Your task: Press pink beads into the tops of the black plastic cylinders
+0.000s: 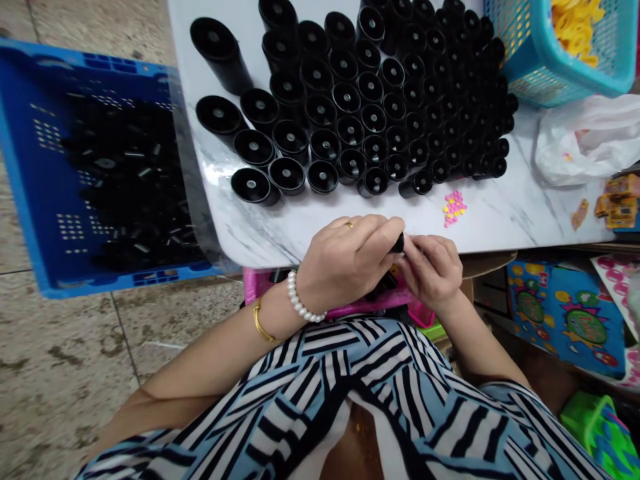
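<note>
My left hand, with a pearl bracelet at the wrist, is closed around a small black plastic part; only its end shows past the fingers. Right against that end, the fingertips of my right hand are pinched together. What sits between them is too small and hidden to make out. Both hands are over the table's front edge, above a pink basket with black parts in it. Beyond them, small pink and yellow pieces lie in a loose pile on the white marbled table.
Many black cylinders stand upright in rows across the table. A blue crate of black parts is at the left. On the right are a teal basket with yellow pieces, a white plastic bag and printed blue boxes.
</note>
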Demonstrator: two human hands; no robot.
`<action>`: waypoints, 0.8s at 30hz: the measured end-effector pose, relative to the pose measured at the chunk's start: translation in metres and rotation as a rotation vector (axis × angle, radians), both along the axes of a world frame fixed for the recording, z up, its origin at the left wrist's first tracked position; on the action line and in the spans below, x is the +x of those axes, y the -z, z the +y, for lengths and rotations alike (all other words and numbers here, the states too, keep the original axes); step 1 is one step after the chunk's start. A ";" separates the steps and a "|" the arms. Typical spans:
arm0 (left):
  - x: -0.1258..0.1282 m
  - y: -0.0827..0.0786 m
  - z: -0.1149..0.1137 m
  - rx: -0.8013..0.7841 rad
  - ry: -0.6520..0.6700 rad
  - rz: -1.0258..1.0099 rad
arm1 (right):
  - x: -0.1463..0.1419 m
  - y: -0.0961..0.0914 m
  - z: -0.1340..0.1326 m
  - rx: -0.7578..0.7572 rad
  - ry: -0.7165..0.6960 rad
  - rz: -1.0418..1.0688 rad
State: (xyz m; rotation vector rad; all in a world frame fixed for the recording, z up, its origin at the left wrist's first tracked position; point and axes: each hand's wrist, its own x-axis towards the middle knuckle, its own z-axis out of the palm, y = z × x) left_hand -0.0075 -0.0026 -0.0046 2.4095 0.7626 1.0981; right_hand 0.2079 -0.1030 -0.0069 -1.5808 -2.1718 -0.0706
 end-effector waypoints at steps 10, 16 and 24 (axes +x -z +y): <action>-0.015 -0.006 0.002 0.090 0.412 0.171 | -0.009 -0.021 0.005 -0.180 0.035 0.529; -0.013 -0.010 0.004 -0.071 0.403 0.169 | -0.031 -0.045 0.009 -0.329 0.297 0.924; -0.011 -0.014 0.006 0.007 0.473 0.284 | -0.038 -0.044 -0.001 -0.370 0.538 1.191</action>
